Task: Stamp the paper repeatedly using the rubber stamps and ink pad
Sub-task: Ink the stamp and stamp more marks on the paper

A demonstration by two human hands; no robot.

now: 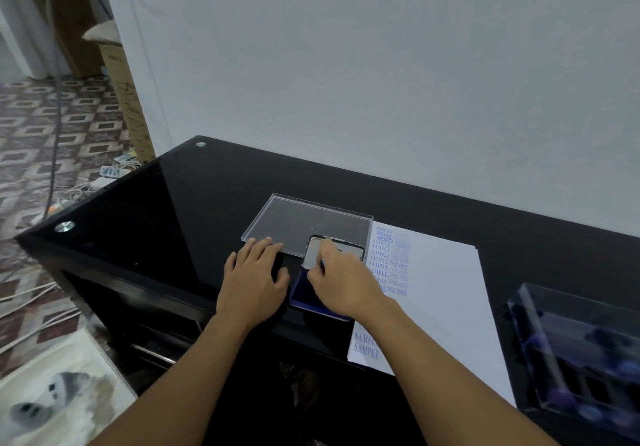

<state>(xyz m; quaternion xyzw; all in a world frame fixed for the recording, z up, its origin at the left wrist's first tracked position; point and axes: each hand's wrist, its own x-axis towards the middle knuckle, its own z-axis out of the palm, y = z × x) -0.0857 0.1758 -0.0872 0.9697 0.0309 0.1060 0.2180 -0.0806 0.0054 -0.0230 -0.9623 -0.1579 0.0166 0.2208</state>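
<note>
Head view looks down on a black counter [194,210] with the ink pad [300,290] near its front edge. The pad's metal lid [346,250] stands open at the far side. The blue ink surface shows just left of the right grip [341,279].

The right grip hangs over the pad with its fingers curled down toward the seam between ink and lid. I cannot tell what it holds: a stamp may sit under the fingers, but the back of the hand hides it. The left grip [254,272] lies flat and relaxed on the counter just left of the pad. It holds nothing, and its fingertips reach the near edge of a clear tray [304,224] that lies behind the pad.

The paper [440,290] lies right of the pad, touching it or tucked slightly under it. Its edge nearest the pad carries columns of blue prints [388,262] reading AMENDED, SAMPLE and FAX OUT, and more SAMPLE marks show in front of the pad. Most of the sheet farther right is bare. A clear box [571,348] holding dark stamps stands well right of the pad, past the paper.

The step in hand looks like inking: the working grip is at the pad, not at the sheet. Many prints are down already, so the task is well under way. If a stamp is in the right grip, the next move calls for lifting it off the ink, carrying it right to a bare patch beside the columns, and pressing straight down. The left grip should steady the paper so it does not slide.
</note>
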